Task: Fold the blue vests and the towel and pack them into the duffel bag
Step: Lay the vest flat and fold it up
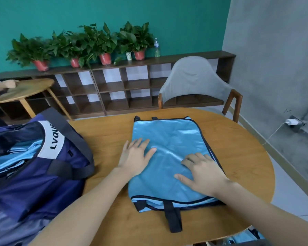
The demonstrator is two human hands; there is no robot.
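Two bare forearms come into the head view from the lower edge, one from about seven o'clock and the other from about four o'clock. Neither shows a sleeve, cuff, watch, bracelet or glove anywhere along its visible length. The left hand (134, 158) has no ring on any finger that shows, nor does the right hand (204, 172). Fingernails are short and unpainted where they can be made out.

Round wooden table (238, 157), folded blue vest (171, 139) centre, navy duffel bag (43, 174) left edge
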